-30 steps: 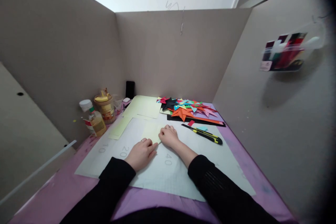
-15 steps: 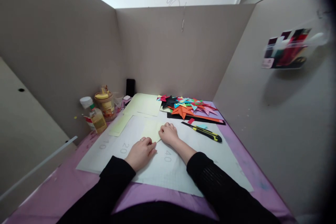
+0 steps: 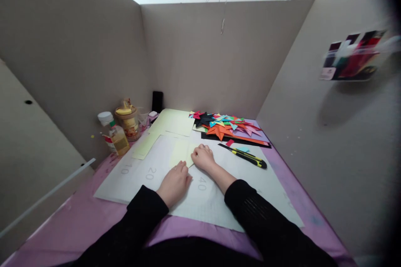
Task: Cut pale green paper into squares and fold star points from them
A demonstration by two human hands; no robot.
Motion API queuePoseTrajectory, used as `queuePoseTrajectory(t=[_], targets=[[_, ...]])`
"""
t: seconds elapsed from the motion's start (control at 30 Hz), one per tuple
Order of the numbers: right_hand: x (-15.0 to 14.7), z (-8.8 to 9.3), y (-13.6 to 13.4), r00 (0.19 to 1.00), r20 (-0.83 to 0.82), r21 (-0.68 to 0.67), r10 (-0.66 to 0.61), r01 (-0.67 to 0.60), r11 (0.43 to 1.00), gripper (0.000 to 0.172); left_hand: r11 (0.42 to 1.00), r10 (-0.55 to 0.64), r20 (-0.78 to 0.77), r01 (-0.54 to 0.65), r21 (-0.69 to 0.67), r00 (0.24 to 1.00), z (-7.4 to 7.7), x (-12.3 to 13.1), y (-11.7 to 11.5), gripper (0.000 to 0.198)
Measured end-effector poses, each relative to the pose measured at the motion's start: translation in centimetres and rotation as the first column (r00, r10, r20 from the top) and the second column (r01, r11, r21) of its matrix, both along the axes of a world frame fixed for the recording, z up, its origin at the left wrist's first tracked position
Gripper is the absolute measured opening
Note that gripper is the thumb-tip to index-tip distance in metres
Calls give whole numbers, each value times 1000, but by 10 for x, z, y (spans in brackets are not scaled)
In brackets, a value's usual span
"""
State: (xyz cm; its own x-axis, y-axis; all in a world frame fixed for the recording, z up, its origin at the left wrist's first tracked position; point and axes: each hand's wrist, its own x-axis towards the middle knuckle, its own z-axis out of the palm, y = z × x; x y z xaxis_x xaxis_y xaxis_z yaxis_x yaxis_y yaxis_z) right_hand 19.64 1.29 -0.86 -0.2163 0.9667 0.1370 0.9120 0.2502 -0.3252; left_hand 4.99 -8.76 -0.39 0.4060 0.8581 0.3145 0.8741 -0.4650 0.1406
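Observation:
A pale yellow sheet of paper [image 3: 179,151] lies on the large white sheet [image 3: 131,187] marked with pencilled numbers. My left hand [image 3: 174,184] is at its near edge, fingers together and bent down onto the paper, a ring showing on one finger. Just to the right, my right hand [image 3: 203,157] is curled over the paper's right side, knuckles up. Both sets of fingertips are partly hidden. A yellow and black utility knife [image 3: 247,157] rests right of my right hand, with red [image 3: 229,142] and light blue [image 3: 243,149] paper scraps beside it.
Folded paper stars [image 3: 221,130] in many colours are heaped at the back over dark sheets. Larger pale yellow sheets [image 3: 177,123] lie left of them. Along the left wall stand a glue bottle [image 3: 118,137], a lidded tub [image 3: 129,124] and a black phone [image 3: 157,101]. Grey panels enclose the table.
My left hand has shifted slightly right and turned, its fingers now pointing further forward along the paper's edge. My right hand stays on the paper. The view has swung a little.

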Motion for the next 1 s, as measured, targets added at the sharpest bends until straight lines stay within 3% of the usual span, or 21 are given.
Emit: queuePoseTrajectory(t=[0.23,0.9,1.0], targets=[[-1,1,0,1000,-1,-13,-9,9,1000,21,1000,3,-3,-3,22,1000,3,0,-1,39],[-2,-1,1,1000,-23,-7,-12,12,1000,20,998,11,-68,-15,-61,998,10,2,0,38],[1,1,1,995,-97,4,-15,15,1000,19,997,19,-84,-25,-75,996,13,3,0,38]])
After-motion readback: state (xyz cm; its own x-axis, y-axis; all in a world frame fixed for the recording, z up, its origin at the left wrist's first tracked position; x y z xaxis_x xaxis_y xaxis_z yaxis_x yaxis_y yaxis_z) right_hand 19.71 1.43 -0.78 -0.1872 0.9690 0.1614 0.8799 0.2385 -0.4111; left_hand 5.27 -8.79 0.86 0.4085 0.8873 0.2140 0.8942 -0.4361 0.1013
